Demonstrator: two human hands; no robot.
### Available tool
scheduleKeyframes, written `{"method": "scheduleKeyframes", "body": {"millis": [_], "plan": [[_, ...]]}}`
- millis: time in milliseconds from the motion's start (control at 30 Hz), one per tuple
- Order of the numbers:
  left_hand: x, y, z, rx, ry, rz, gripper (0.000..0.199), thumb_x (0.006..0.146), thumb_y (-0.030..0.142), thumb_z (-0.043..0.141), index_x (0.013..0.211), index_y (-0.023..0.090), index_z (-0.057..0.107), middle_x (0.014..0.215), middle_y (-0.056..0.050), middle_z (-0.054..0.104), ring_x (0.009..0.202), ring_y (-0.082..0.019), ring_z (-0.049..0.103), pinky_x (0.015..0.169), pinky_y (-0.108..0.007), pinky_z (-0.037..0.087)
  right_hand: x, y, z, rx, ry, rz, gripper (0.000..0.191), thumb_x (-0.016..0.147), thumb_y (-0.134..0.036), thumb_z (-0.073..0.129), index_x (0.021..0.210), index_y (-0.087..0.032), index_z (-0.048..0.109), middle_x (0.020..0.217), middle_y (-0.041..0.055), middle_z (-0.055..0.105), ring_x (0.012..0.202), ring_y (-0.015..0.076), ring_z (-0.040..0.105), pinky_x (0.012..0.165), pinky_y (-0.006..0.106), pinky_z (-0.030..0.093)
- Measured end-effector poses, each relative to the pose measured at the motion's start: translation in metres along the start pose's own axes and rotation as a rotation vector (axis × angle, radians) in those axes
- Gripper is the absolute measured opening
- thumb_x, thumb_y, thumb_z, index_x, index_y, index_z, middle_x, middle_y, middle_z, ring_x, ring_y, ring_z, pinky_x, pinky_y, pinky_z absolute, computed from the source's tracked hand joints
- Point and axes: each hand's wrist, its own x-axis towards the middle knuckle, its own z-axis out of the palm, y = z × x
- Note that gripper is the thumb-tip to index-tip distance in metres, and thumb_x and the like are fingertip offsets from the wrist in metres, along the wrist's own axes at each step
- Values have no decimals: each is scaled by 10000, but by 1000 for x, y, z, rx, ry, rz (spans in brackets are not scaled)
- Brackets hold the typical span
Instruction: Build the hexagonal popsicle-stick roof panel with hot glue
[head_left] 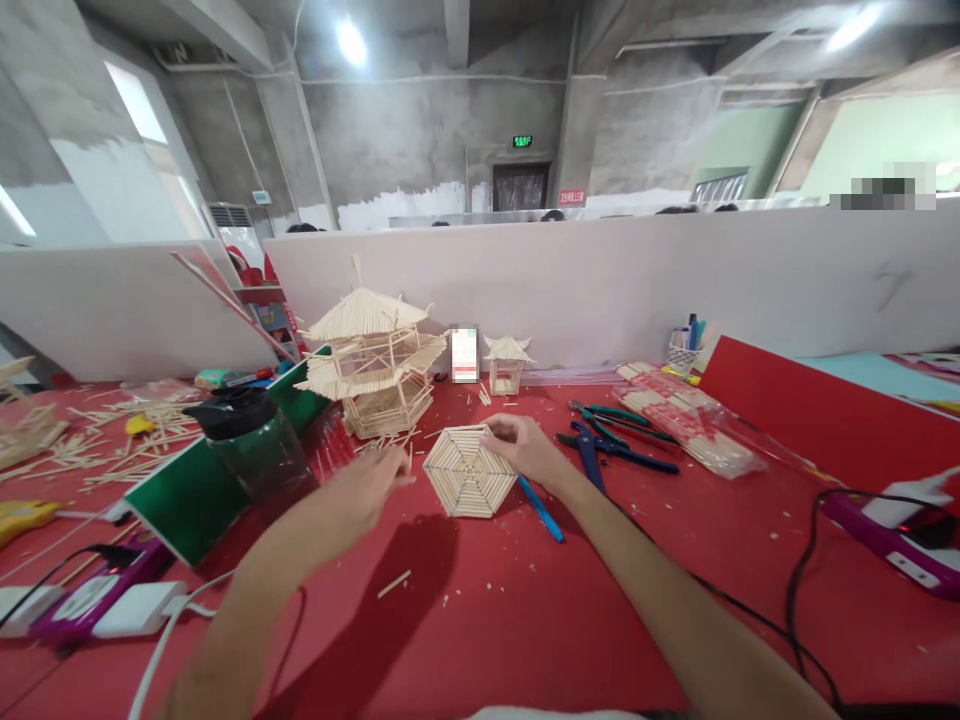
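A hexagonal panel of pale wooden sticks (469,472), laid in rings with dark lines from its centre to the corners, is in the middle of the red table. My right hand (525,452) pinches its upper right edge, thumb on the near face. To the panel's left, apart from it, my left hand (379,485) is low over the table by some loose sticks. Its fingers are bent and a little blurred, so whether they hold anything is unclear. A blue pen (541,510) lies below my right hand. Behind my left hand stands a tiered stick pavilion (367,365).
A small stick pavilion (508,366) stands beside a propped phone (465,355). Pliers (600,445) and bagged sticks (686,420) lie right. A dark-lidded bottle (259,450), green board (191,505) and power strip (97,595) are left. Cables cross the right side.
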Motion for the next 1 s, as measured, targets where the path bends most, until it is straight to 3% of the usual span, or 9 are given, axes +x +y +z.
{"method": "scheduleKeyframes", "body": {"millis": [133,267,333,433,733,1000], "plan": [[57,33,-22,-21,258,182,214,971,247,360,949,188,564,991,-50,638,913,-183,578,841,-314,438,0,-2,1,-35,6,-45,206,770,-356,636,867,-174,640,852,47,697,798,183,627,740,310,478],[91,35,-9,66,215,376,222,967,235,414,1001,168,623,984,-66,666,920,-180,602,855,-316,459,1,-2,1,-36,-26,-77,211,794,-371,624,880,-180,652,833,42,696,779,181,625,710,305,477],[95,28,3,103,253,394,210,950,201,446,1022,161,640,986,-78,676,943,-188,600,895,-341,458,1,-1,1,-30,-28,-84,219,799,-385,624,872,-180,653,827,42,693,773,178,624,711,304,477],[90,18,15,81,405,434,227,952,197,444,1000,169,665,969,-81,689,937,-200,595,911,-379,456,1,-1,1,-15,-23,-86,229,802,-394,625,868,-176,652,839,47,693,776,177,629,734,307,484],[88,19,36,-86,547,457,221,976,268,448,1052,193,641,963,-52,666,917,-167,588,856,-302,457,-1,-2,2,-10,-40,-101,227,821,-397,617,895,-188,665,860,47,698,816,187,636,770,320,490],[86,11,41,-84,495,451,260,987,269,412,1032,204,659,972,-52,654,928,-172,567,860,-301,440,0,-2,2,-17,-40,-104,238,811,-408,639,886,-185,671,862,50,701,813,187,637,772,316,491]]}}
